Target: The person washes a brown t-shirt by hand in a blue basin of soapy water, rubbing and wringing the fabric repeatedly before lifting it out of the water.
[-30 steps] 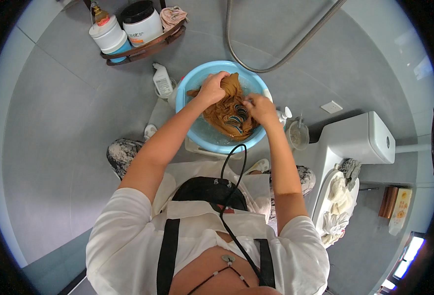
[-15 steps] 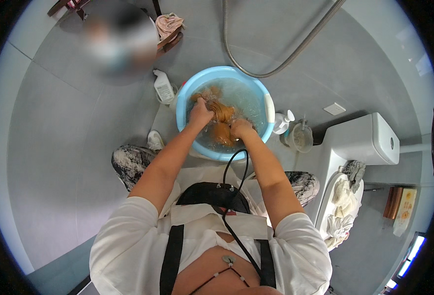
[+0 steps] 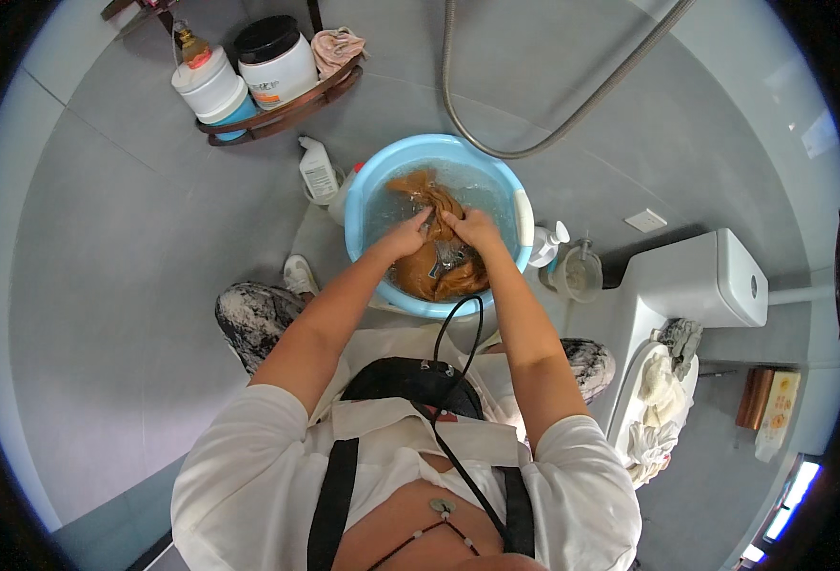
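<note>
Head cam: L hand & R hand, fingers pinching brown cloth; prob. soft, water-heavy, slippy; best grip bunched folds

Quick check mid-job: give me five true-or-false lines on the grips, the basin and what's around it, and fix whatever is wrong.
1. The left grip and right grip are both on the brown cloth. True.
2. The blue basin is dry inside. False: it holds water, with the cloth partly in it.
3. A white pump bottle stands to the basin's right. True.
4. The pink cloth lies on the floor. False: it is on the brown shelf.
5. Pale cloths lie on the white toilet. True.
</note>
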{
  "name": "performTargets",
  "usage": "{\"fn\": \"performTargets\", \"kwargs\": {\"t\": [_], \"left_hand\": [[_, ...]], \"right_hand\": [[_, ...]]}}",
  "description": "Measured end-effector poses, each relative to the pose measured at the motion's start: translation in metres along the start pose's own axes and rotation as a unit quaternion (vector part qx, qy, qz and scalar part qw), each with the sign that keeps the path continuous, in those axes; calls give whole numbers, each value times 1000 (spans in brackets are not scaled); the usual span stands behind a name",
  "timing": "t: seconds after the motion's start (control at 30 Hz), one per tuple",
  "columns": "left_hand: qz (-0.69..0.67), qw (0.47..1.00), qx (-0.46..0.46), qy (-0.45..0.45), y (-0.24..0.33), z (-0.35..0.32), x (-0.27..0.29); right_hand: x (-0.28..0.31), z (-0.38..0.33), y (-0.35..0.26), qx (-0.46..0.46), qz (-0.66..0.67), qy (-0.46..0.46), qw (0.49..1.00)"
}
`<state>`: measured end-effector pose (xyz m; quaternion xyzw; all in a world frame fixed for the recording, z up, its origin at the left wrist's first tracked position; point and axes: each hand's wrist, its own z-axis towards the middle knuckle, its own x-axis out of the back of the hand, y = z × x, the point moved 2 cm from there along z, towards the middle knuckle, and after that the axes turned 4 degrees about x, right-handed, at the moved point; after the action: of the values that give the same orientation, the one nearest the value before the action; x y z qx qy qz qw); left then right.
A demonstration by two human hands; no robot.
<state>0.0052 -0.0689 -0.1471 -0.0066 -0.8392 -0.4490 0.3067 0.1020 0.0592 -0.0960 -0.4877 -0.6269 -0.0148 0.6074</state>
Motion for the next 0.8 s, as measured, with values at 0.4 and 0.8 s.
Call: {"fn": "performTargets", "kwargs": {"t": [0.4,0.8], "left_hand": [[-315,940,115,-59,8,-48,27],[-199,977,69,-28,4,-54,37]], "right_hand": [[24,17,25,-81,681,87,722],[-25,19,63,-178,637,175,729]]}}
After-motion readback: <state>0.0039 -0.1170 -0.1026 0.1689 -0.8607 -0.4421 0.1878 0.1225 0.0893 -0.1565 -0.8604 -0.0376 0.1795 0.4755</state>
